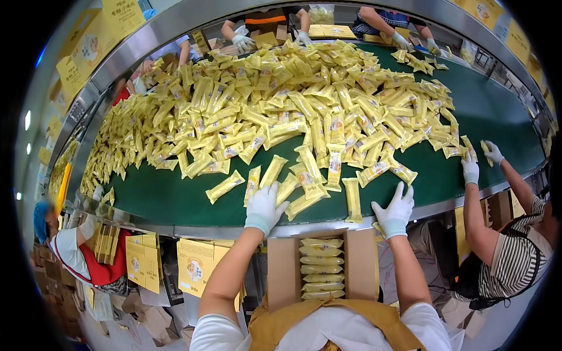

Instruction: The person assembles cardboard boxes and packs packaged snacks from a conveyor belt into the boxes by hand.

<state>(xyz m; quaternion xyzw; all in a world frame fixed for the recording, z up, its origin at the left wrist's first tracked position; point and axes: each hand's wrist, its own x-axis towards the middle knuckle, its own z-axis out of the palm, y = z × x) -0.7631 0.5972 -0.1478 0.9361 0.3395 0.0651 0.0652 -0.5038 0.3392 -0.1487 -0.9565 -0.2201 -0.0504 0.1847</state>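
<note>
My left hand (266, 207), in a white glove, is at the near edge of the green belt (158, 202), its fingers spread against the lower ends of several yellow packets (273, 171). To the right, my right hand (396, 212), gloved too, has thumb and fingers apart over the metal edge. One packet (353, 199) lies between the two hands, touching neither. A yellow packet partly shows beneath my right wrist; whether the hand touches it is unclear. Below and between my arms stands an open carton (283, 272) with a column of several yellow packets (322, 269) inside.
A large heap of packets (234, 105) covers the belt's middle and far side. At the right, a co-worker's gloved hands (470, 169) are over the belt. Other workers' hands (243, 42) are across it. Flat yellow boxes (196, 266) hang left of the carton.
</note>
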